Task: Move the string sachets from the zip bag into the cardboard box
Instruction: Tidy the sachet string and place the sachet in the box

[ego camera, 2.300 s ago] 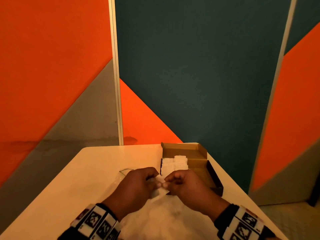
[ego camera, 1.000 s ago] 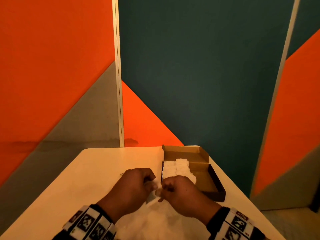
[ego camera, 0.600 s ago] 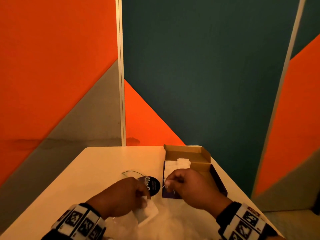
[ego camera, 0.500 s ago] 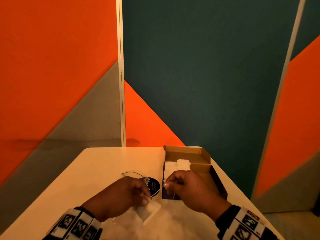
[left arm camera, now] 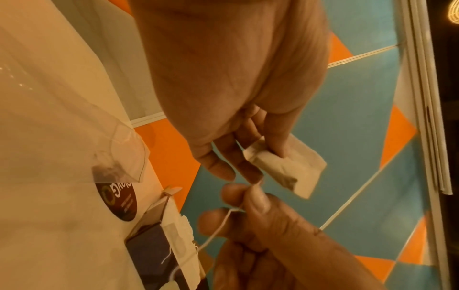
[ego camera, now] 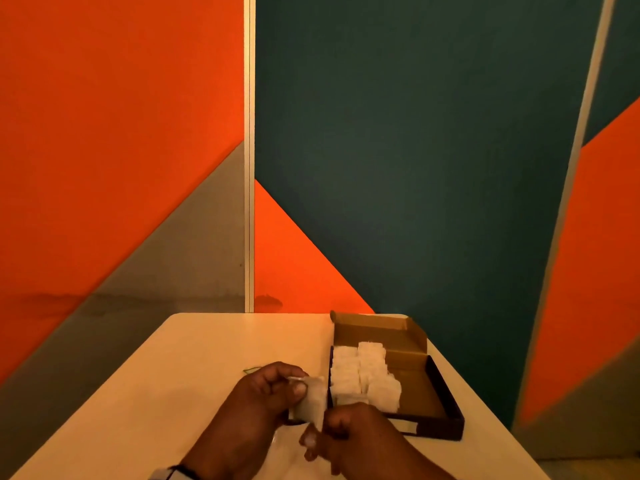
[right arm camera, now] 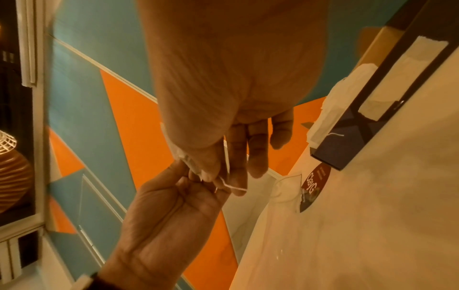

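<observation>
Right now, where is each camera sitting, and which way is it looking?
Head: worn on the head, looking forward and down at the table, cardboard box and both hands.
Left wrist: looks along the left hand to the sachet in its grip; the right hand pinches the string.
Right wrist: looks along the right hand at the left hand below.
Shared: both wrist views show the round dark label.

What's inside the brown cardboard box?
White sachets fill the left side of the cardboard box, packed in rows. The right side shows bare brown cardboard. What lies under the sachets is covered, and the right hand hides the near left corner.
</observation>
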`<action>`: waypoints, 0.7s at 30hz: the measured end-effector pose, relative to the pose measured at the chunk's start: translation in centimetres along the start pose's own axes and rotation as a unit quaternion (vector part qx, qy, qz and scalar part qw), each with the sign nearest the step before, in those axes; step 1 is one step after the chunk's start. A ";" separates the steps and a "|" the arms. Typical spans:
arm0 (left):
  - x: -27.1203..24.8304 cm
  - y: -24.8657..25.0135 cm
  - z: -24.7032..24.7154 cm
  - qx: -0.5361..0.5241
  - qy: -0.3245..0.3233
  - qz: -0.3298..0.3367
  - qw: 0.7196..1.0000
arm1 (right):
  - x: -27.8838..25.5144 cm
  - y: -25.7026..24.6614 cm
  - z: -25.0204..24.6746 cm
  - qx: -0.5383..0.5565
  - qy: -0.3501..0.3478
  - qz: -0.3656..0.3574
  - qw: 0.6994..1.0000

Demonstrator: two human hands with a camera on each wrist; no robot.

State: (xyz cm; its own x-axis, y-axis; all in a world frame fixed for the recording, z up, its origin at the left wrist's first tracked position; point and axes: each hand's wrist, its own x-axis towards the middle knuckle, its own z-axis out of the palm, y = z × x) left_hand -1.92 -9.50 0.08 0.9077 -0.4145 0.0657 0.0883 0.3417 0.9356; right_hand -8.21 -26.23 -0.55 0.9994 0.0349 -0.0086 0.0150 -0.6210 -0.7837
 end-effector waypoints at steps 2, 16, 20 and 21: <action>0.0 0.0 0.1 0.022 0.035 0.021 0.999 | -0.6 0.6 -0.2 -0.054 -0.008 0.009 0.998; 0.9 -1.4 2.5 0.159 0.039 0.025 0.986 | 1.3 1.3 -0.5 0.099 0.156 0.017 0.983; 1.3 -1.0 1.1 0.234 0.023 0.035 0.971 | 1.4 1.8 -2.2 0.134 0.161 0.029 0.977; 1.4 -0.8 0.4 0.275 0.028 0.043 0.960 | 1.3 1.8 -2.9 0.154 0.165 0.038 0.974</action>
State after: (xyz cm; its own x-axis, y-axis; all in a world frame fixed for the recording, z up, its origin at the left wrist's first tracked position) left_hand -0.87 -10.72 -0.39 0.9236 -0.3543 0.1464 -0.2041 -0.1312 0.9701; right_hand -6.75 -29.59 -0.15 0.9543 -0.2862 0.0861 -0.0194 -0.3467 -0.9378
